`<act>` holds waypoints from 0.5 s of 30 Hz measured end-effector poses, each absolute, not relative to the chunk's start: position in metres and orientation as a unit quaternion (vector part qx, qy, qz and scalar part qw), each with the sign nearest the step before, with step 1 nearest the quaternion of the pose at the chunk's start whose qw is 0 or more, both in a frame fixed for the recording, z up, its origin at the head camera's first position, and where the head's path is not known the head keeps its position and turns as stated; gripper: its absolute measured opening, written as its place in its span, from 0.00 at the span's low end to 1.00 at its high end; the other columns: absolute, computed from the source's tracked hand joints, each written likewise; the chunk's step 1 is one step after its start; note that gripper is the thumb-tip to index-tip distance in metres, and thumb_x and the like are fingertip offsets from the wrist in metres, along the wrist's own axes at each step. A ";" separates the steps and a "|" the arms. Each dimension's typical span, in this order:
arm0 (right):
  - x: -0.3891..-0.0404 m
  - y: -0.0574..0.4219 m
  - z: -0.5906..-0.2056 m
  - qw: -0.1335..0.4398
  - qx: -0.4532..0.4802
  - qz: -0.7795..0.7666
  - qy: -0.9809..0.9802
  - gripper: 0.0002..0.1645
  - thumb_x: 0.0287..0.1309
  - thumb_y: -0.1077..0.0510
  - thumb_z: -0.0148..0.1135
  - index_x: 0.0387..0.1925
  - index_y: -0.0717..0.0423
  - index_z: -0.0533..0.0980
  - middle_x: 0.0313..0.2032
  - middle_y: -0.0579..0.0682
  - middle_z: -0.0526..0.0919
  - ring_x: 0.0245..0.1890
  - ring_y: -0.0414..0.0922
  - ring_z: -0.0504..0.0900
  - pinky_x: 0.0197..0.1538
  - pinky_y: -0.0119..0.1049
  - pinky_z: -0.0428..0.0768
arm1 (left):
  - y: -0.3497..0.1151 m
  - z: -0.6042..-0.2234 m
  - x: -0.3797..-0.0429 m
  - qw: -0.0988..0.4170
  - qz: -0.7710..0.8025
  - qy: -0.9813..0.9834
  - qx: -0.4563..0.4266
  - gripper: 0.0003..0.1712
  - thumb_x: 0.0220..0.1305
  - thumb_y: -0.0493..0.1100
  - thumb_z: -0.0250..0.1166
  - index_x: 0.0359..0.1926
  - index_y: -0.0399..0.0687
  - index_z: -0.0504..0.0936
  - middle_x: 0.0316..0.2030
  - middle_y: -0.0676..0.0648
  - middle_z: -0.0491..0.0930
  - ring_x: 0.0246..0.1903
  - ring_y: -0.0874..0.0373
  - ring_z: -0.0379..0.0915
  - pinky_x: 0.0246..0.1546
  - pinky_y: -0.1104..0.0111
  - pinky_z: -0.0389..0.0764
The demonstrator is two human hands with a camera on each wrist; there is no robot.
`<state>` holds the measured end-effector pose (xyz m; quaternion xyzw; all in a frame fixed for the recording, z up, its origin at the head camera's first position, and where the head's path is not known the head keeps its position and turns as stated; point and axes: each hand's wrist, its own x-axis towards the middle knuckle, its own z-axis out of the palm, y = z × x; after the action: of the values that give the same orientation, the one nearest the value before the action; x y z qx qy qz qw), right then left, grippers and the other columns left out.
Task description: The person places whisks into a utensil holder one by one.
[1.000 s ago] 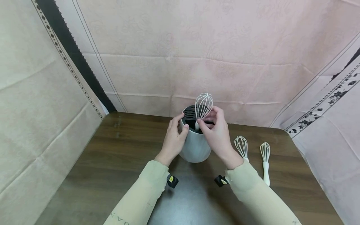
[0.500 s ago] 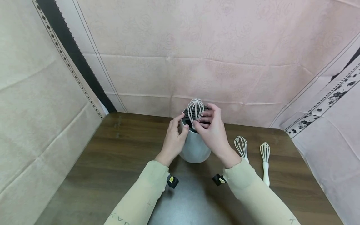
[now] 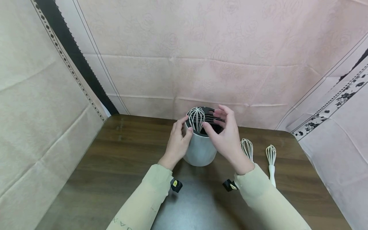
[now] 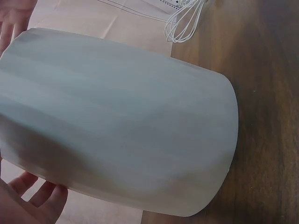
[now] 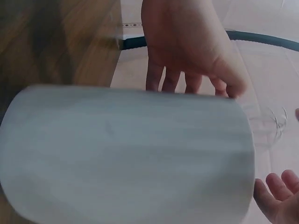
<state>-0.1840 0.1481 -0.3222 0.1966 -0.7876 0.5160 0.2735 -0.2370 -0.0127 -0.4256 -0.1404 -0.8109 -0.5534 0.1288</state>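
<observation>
A whisk (image 3: 196, 118) stands in the black slotted insert (image 3: 211, 118) of a pale grey utensil holder (image 3: 200, 151); its wire head rises above the rim at the left side, and its handle is hidden inside. My left hand (image 3: 176, 140) grips the holder by its left side, thumb at the front of the rim. Over the right part of the opening, my right hand (image 3: 227, 140) is spread with nothing between thumb and fingers, its thumb tip close to the wires. The holder's wall (image 4: 117, 121) fills much of the left wrist view.
Two more white whisks lie on the wooden table (image 3: 115, 179) to the right: one (image 3: 247, 149) partly behind my right wrist, the other (image 3: 271, 164) farther right. A pale cloth backdrop (image 3: 178, 76) hangs behind the table.
The whisk has gone lower into the holder and shifted left. My right hand has let go of it and drawn back slightly to the right. My left hand has stayed in place.
</observation>
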 end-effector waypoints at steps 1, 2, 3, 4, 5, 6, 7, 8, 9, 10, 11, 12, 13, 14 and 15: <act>-0.184 0.152 -0.323 0.278 0.195 0.515 -0.787 0.38 0.53 0.68 0.67 0.63 0.67 0.59 0.53 0.64 0.70 0.54 0.55 0.74 0.55 0.54 0.74 | -0.013 -0.426 -0.237 0.128 -0.554 -0.811 -0.141 0.28 0.71 0.56 0.49 0.70 0.66 0.59 0.61 0.50 0.62 0.58 0.58 0.64 0.60 0.58 0.70; -0.184 0.155 -0.324 0.283 0.194 0.515 -0.786 0.38 0.53 0.68 0.67 0.63 0.67 0.59 0.52 0.64 0.70 0.54 0.54 0.74 0.55 0.53 0.74 | -0.013 -0.426 -0.237 0.128 -0.554 -0.811 -0.141 0.28 0.71 0.56 0.48 0.70 0.66 0.59 0.61 0.50 0.62 0.58 0.58 0.63 0.60 0.59 0.69; -0.184 0.159 -0.325 0.286 0.192 0.513 -0.786 0.38 0.53 0.68 0.67 0.63 0.67 0.59 0.52 0.64 0.70 0.54 0.54 0.74 0.55 0.54 0.74 | -0.013 -0.426 -0.237 0.128 -0.554 -0.810 -0.141 0.28 0.71 0.56 0.48 0.70 0.66 0.59 0.61 0.50 0.62 0.58 0.59 0.63 0.60 0.59 0.69; -0.183 0.164 -0.327 0.287 0.189 0.512 -0.787 0.38 0.53 0.68 0.67 0.63 0.67 0.59 0.52 0.64 0.70 0.54 0.55 0.74 0.55 0.54 0.74 | -0.013 -0.426 -0.237 0.128 -0.554 -0.811 -0.141 0.28 0.71 0.56 0.48 0.70 0.66 0.59 0.61 0.50 0.62 0.58 0.59 0.63 0.60 0.60 0.69; -0.183 0.168 -0.328 0.287 0.184 0.508 -0.791 0.38 0.53 0.68 0.67 0.63 0.67 0.59 0.52 0.63 0.71 0.53 0.55 0.75 0.55 0.53 0.74 | -0.014 -0.426 -0.237 0.129 -0.553 -0.811 -0.141 0.28 0.71 0.56 0.48 0.70 0.66 0.59 0.62 0.51 0.62 0.58 0.59 0.63 0.60 0.61 0.69; -0.183 0.172 -0.330 0.287 0.178 0.505 -0.795 0.38 0.53 0.68 0.67 0.63 0.67 0.59 0.52 0.63 0.71 0.53 0.54 0.75 0.55 0.53 0.74 | -0.014 -0.426 -0.237 0.130 -0.554 -0.810 -0.142 0.28 0.71 0.56 0.48 0.70 0.66 0.59 0.61 0.50 0.62 0.58 0.59 0.63 0.60 0.60 0.69; -0.183 0.177 -0.332 0.286 0.172 0.500 -0.799 0.38 0.53 0.68 0.67 0.63 0.67 0.59 0.52 0.62 0.71 0.53 0.54 0.75 0.55 0.52 0.74 | -0.014 -0.427 -0.238 0.132 -0.555 -0.809 -0.143 0.28 0.71 0.56 0.48 0.70 0.66 0.59 0.61 0.50 0.62 0.58 0.59 0.63 0.60 0.60 0.69; -0.184 0.181 -0.334 0.284 0.167 0.497 -0.803 0.38 0.53 0.68 0.67 0.63 0.67 0.60 0.51 0.62 0.71 0.52 0.54 0.75 0.55 0.52 0.74 | -0.014 -0.427 -0.238 0.134 -0.556 -0.808 -0.144 0.28 0.71 0.55 0.48 0.70 0.65 0.59 0.61 0.50 0.62 0.58 0.58 0.63 0.59 0.59 0.70; -0.184 0.186 -0.337 0.283 0.163 0.495 -0.806 0.39 0.53 0.68 0.67 0.63 0.66 0.60 0.51 0.62 0.71 0.52 0.53 0.76 0.54 0.52 0.75 | -0.014 -0.427 -0.238 0.135 -0.557 -0.807 -0.144 0.28 0.71 0.55 0.48 0.70 0.65 0.59 0.61 0.50 0.62 0.57 0.58 0.64 0.59 0.58 0.70; -0.185 0.190 -0.341 0.283 0.157 0.490 -0.809 0.39 0.53 0.68 0.68 0.63 0.66 0.59 0.51 0.62 0.72 0.52 0.53 0.76 0.54 0.52 0.75 | -0.014 -0.427 -0.238 0.136 -0.559 -0.805 -0.144 0.28 0.71 0.55 0.49 0.70 0.65 0.59 0.61 0.49 0.62 0.57 0.57 0.64 0.59 0.57 0.70; -0.186 0.195 -0.345 0.284 0.152 0.485 -0.813 0.39 0.53 0.67 0.68 0.63 0.66 0.60 0.51 0.63 0.72 0.52 0.54 0.75 0.54 0.52 0.75 | -0.014 -0.428 -0.238 0.136 -0.559 -0.805 -0.144 0.28 0.71 0.55 0.49 0.70 0.66 0.59 0.61 0.49 0.63 0.57 0.57 0.64 0.59 0.56 0.70; -0.188 0.201 -0.351 0.284 0.148 0.481 -0.816 0.39 0.53 0.67 0.68 0.64 0.65 0.60 0.51 0.62 0.72 0.52 0.53 0.75 0.54 0.52 0.75 | -0.014 -0.428 -0.238 0.135 -0.560 -0.805 -0.144 0.28 0.71 0.55 0.49 0.70 0.66 0.59 0.61 0.49 0.63 0.56 0.57 0.64 0.59 0.55 0.70; -0.190 0.208 -0.358 0.283 0.143 0.476 -0.820 0.40 0.53 0.66 0.69 0.64 0.63 0.60 0.52 0.61 0.72 0.52 0.53 0.75 0.54 0.51 0.75 | -0.014 -0.428 -0.238 0.134 -0.560 -0.805 -0.144 0.28 0.71 0.55 0.49 0.70 0.67 0.59 0.61 0.50 0.63 0.56 0.57 0.64 0.59 0.56 0.70; -0.193 0.215 -0.365 0.282 0.136 0.471 -0.825 0.40 0.53 0.64 0.69 0.65 0.62 0.60 0.52 0.60 0.72 0.52 0.52 0.75 0.54 0.50 0.75 | -0.014 -0.428 -0.238 0.133 -0.559 -0.805 -0.144 0.27 0.71 0.55 0.49 0.70 0.67 0.59 0.61 0.49 0.63 0.56 0.57 0.64 0.59 0.56 0.71; -0.195 0.222 -0.372 0.280 0.128 0.463 -0.831 0.41 0.53 0.63 0.70 0.65 0.61 0.60 0.52 0.58 0.72 0.52 0.52 0.75 0.54 0.49 0.75 | -0.014 -0.428 -0.238 0.132 -0.559 -0.806 -0.144 0.27 0.71 0.55 0.49 0.70 0.67 0.59 0.61 0.49 0.63 0.56 0.57 0.64 0.58 0.56 0.71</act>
<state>-0.1950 0.2219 -0.3720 0.1284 -0.8311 0.4631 0.2799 -0.2376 -0.0140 -0.4279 -0.1444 -0.8056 -0.5591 0.1321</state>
